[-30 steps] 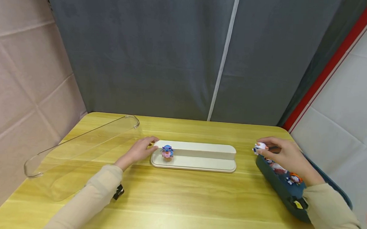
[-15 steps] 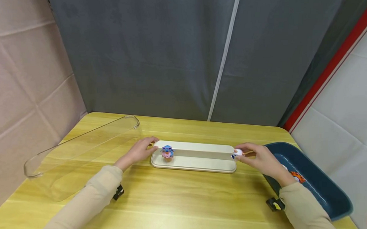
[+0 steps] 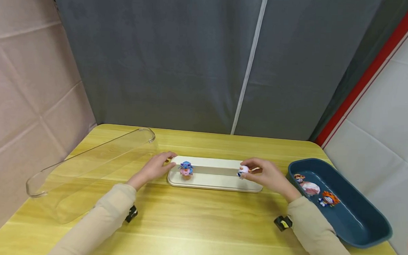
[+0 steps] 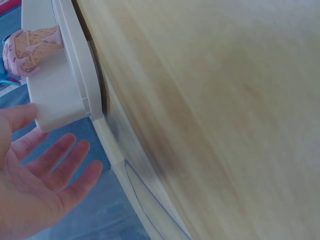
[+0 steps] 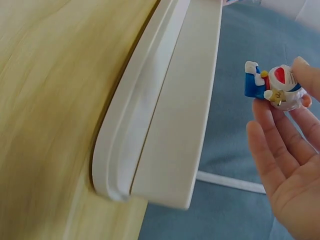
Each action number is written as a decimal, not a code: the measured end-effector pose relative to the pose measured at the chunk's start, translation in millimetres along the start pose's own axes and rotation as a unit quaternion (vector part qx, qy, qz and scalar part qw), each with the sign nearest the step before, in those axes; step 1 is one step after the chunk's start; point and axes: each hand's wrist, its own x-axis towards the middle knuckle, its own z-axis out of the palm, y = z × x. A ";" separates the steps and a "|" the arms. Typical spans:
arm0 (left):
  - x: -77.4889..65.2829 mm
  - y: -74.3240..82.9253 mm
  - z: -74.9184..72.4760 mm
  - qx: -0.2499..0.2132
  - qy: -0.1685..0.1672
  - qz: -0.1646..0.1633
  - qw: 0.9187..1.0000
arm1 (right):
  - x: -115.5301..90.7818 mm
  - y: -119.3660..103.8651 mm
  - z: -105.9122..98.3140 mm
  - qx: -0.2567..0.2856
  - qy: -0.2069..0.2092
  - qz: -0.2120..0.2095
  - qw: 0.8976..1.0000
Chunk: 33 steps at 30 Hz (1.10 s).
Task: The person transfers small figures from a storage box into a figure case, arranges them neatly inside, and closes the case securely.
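A white two-level display base (image 3: 219, 182) lies at the middle of the table. My left hand (image 3: 153, 168) holds its left end, thumb on one side of the raised step and index finger (image 4: 29, 143) on the other; the remaining fingers are spread loose. Near that end stands a blue figurine (image 3: 186, 169) on a pink ice-cream cone. Over the base's right part, my right hand (image 3: 264, 174) pinches a small white-and-blue cartoon cat figurine (image 5: 280, 86) between thumb and fingers. In the right wrist view this figurine is apart from the base, tilted on its side, feet pointing left.
A dark blue tray (image 3: 362, 227) at the right holds several small figurines, among them an orange-haired one (image 3: 329, 199) and a pink-white piece (image 3: 310, 188). A clear plastic cover (image 3: 91, 168) lies at the left. Grey curtain (image 3: 159, 66) hangs behind the table.
My right hand has carried the cat figurine leftward from above the blue tray to over the right part of the base. The left hand has stayed at the base's left end.
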 end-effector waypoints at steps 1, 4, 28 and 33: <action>-0.2 0.0 -0.3 0.000 0.000 0.001 1.000 | 1.5 -5.2 1.9 0.005 -0.003 0.001 1.000; -0.8 -0.2 -0.7 -0.001 0.000 0.005 1.000 | 6.6 -11.5 9.4 0.021 -0.011 -0.001 1.000; 0.1 1.4 1.4 0.001 -0.001 0.003 1.000 | 31.9 -37.3 44.4 0.066 -0.059 -0.018 0.996; -0.2 1.8 0.7 0.001 0.001 0.005 1.000 | 36.4 -35.6 49.9 0.071 -0.069 -0.020 0.995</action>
